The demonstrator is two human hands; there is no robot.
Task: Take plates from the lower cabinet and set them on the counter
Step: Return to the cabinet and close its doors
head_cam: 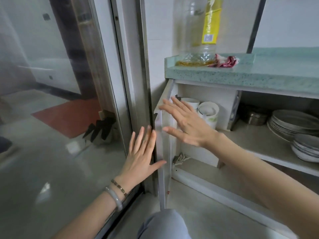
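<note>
Kitchen floor level, beside a glass door. Both hands are empty with fingers spread: the left hand (143, 156) and right hand (186, 121) lie flat on the open cabinet door (161, 135). Stacked plates (291, 123) sit on the cabinet shelf (255, 140), well right of the hands. Cups (207, 111) stand behind the right hand.

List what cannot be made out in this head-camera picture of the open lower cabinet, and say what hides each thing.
- Stack of grey plates: right side cut off by the frame edge, so no count.
- White cabinet door: blurred, partly covered by the left hand and right hand; contact unclear.
- White cups: partly hidden by the right hand.
- Clear plastic oil bottle: top cut off.
</note>
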